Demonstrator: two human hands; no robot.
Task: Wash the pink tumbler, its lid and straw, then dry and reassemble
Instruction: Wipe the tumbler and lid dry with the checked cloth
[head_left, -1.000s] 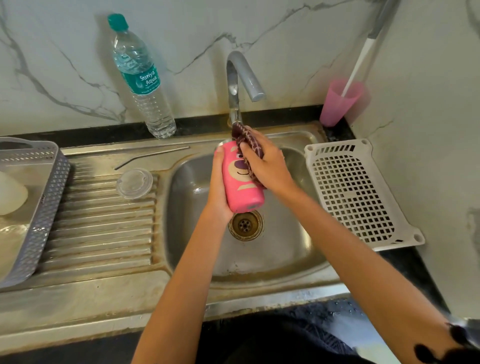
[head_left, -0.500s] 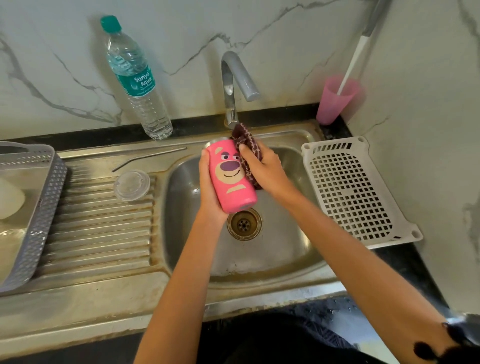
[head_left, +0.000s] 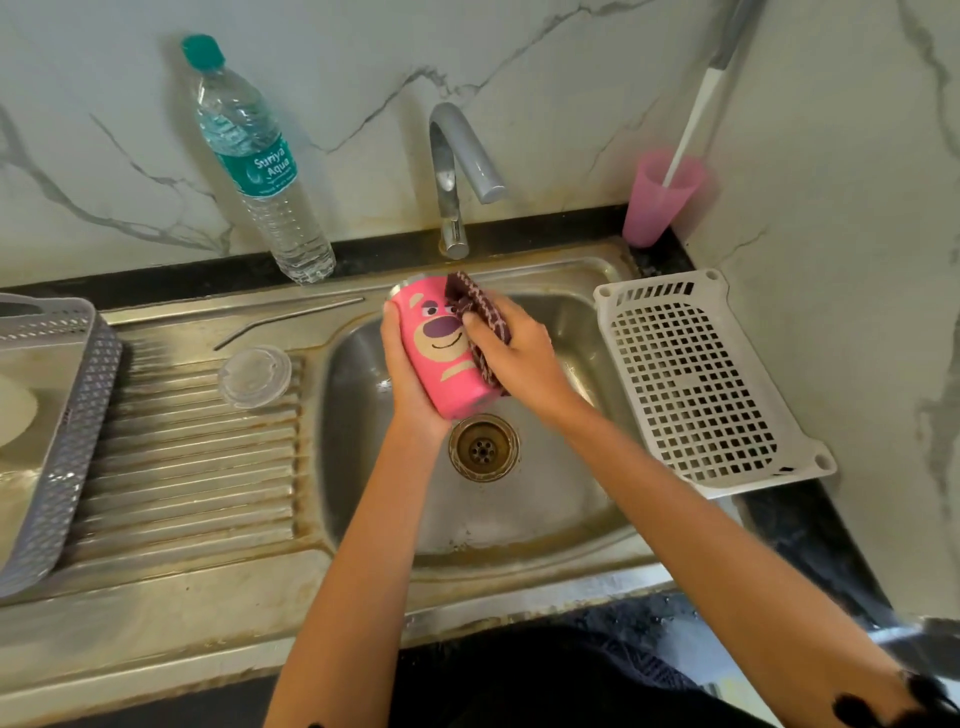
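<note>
Straw: the metal straw (head_left: 291, 322) lies on the ribbed draining surface, well left of the left grip and apart from it.
Lid: the clear lid (head_left: 254, 376) sits just beside the straw, also left of that grip. Nothing touches it.
Left grip: the left grip (head_left: 410, 374) is curled round the lower left side of the tumbler and holds it firmly.
Tumbler: the pink tumbler (head_left: 444, 358) hangs between the two grips over the sink (head_left: 545, 519), tilted with its mouth toward the tap (head_left: 457, 171).
Change: within the last second it has turned in the left grip. The bear face, half covered before, now shows in full.
Pad: the dark scrub pad (head_left: 480, 317) has slid from the rim down onto the tumbler's right flank.
Right grip: the right grip (head_left: 519, 353) has its fingers closed on the pad and presses it to the wall.
Meaning: I'd say the outside is being scrubbed round in stages. No water shows at the tap, so the rinse, lid, straw, drying and reassembly all look still ahead.
</note>
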